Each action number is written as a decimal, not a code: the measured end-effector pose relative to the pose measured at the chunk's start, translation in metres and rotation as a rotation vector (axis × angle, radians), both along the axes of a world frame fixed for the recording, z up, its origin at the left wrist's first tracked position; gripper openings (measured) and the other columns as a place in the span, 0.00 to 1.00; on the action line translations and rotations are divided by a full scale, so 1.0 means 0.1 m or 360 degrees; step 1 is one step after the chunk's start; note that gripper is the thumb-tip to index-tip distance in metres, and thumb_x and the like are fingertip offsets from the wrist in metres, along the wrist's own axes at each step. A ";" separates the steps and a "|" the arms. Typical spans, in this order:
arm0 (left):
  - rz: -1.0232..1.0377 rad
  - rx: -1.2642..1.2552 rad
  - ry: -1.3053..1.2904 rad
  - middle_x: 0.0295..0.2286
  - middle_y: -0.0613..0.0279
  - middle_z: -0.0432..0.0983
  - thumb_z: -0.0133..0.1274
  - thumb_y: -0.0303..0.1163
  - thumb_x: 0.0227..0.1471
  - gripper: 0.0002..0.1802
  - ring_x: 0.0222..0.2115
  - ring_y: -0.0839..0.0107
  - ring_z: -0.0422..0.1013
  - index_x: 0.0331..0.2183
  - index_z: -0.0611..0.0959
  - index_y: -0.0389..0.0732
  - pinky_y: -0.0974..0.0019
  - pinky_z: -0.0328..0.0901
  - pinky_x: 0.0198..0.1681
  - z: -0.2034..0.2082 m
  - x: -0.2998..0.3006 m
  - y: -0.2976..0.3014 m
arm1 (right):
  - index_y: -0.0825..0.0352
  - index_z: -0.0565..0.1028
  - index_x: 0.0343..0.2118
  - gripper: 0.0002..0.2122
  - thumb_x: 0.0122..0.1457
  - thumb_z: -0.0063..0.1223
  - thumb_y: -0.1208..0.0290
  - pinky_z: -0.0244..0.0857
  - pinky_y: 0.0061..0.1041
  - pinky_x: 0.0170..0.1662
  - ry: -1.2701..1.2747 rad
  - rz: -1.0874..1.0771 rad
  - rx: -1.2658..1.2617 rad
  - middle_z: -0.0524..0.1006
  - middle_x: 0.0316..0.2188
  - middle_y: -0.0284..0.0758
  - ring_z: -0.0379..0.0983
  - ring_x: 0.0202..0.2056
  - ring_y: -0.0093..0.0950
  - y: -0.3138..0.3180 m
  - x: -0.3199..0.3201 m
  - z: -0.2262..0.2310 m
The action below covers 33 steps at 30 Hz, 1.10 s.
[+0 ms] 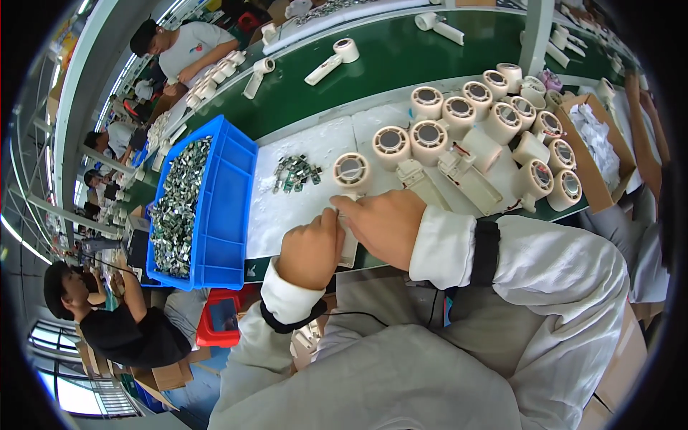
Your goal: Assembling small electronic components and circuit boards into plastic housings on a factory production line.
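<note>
A cream handheld fan body (352, 170) lies on the white work mat, its round head away from me and its handle toward me. My left hand (312, 247) is closed at the left side of the handle. From the right, my right hand (387, 223) curls over the same handle, its fingertips meeting the left thumb. Whatever small part may be between the fingertips is hidden. Left of the fan head sits a small pile of green circuit boards (295, 173) with metal parts. Open-handled fan bodies (469, 179) lie close to my right hand.
A blue bin (226, 215) full of small circuit boards stands at left. Several fan bodies (502, 122) crowd the right, beside a cardboard box (598, 143) with white wrapping. Behind runs a green conveyor (387, 64) carrying fan bodies. Other people work at left and far right.
</note>
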<state>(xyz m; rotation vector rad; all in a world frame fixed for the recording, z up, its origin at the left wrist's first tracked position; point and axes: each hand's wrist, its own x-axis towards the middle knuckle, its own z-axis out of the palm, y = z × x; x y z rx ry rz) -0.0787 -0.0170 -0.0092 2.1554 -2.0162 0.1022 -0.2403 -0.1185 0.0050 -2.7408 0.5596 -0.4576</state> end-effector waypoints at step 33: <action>0.0099 -0.0568 0.0901 0.26 0.52 0.77 0.55 0.28 0.55 0.10 0.27 0.53 0.74 0.39 0.77 0.36 0.56 0.69 0.31 0.00 0.63 -0.19 | 0.66 0.79 0.31 0.06 0.53 0.58 0.70 0.68 0.34 0.26 -0.0125 0.0185 0.0344 0.78 0.19 0.39 0.76 0.21 0.37 -0.31 0.10 -0.16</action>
